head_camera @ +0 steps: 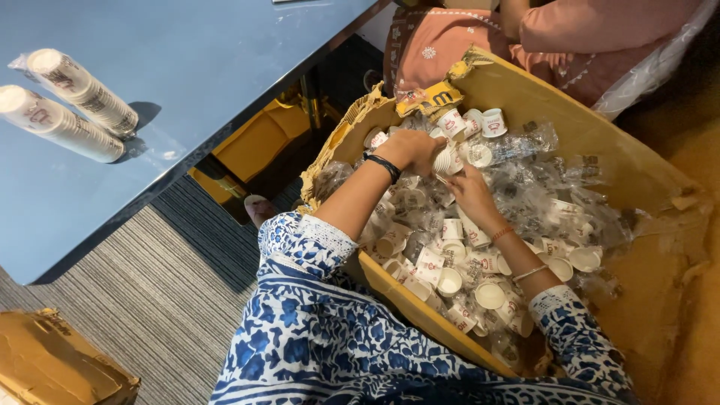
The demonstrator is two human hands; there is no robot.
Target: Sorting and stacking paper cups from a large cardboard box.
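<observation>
Blue-patterned sleeves nearest. Right hand (472, 193) pinched something small, unclear what. Left hand (416, 150) gripped a short stack of paper cups (446, 160) over the cardboard box (525, 97). Loose cups (450, 281) and plastic wrap (540, 187) below; stack could likely slip into the tangle. Wrapped cup sleeves (67, 105) lay beyond on the blue table (210, 60).

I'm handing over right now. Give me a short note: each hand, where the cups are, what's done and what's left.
Left hand: closed around a short stack of paper cups over the cardboard box.
Right hand: in the box among the loose cups and clear plastic wrap, fingertips at the stack's lower edge; grip unclear.
Done: two wrapped cup sleeves lie on the blue table.
Left: many loose cups still fill the box.
</observation>
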